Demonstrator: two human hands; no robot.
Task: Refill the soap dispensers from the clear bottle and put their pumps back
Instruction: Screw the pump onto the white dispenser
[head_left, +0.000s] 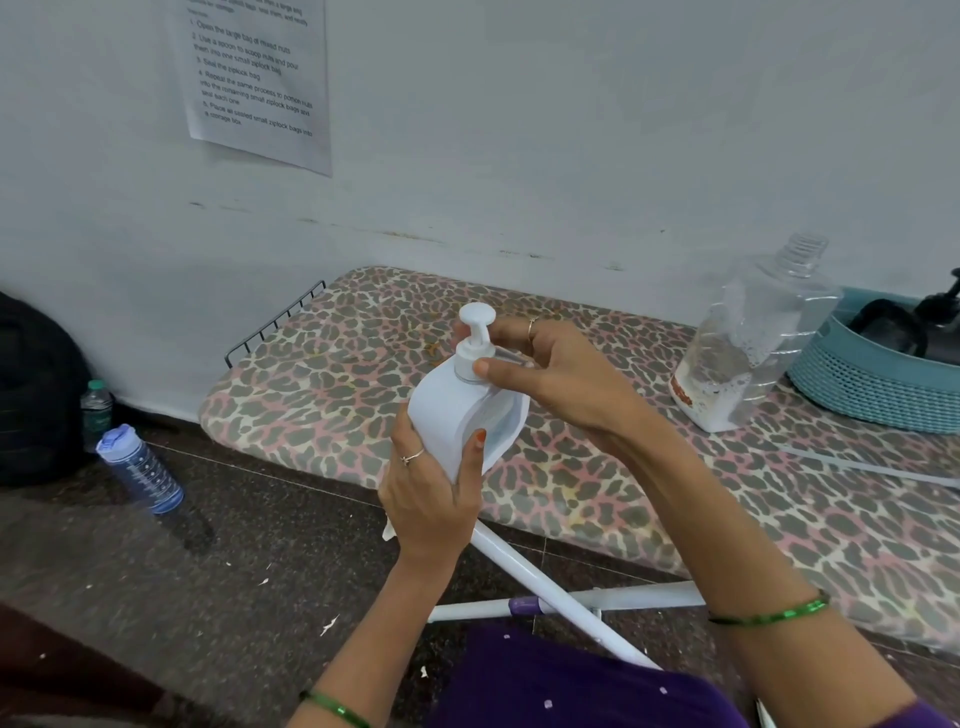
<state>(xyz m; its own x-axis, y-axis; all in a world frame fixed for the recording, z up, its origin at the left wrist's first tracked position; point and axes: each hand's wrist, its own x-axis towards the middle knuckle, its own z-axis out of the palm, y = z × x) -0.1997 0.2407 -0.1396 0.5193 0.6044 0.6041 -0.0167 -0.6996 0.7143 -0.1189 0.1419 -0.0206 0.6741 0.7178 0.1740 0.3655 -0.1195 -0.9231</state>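
Head view shows one white soap dispenser (457, 415) held up over the table (623, 493), left hand (431, 499) wrapped round its body. Right hand (561, 384) fingers pinch the single pump (475, 338) collar. One nearly empty clear bottle (748, 338) stands beside a teal basket (872, 384).

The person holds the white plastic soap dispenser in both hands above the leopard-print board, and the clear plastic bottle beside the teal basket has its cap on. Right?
Not quite: in the head view the clear plastic bottle has no cap; its threaded neck is open. The rest holds: left hand and right hand hold the white plastic soap dispenser.

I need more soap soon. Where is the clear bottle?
The clear bottle stands uncapped at right on the ironing board, beside the teal basket.
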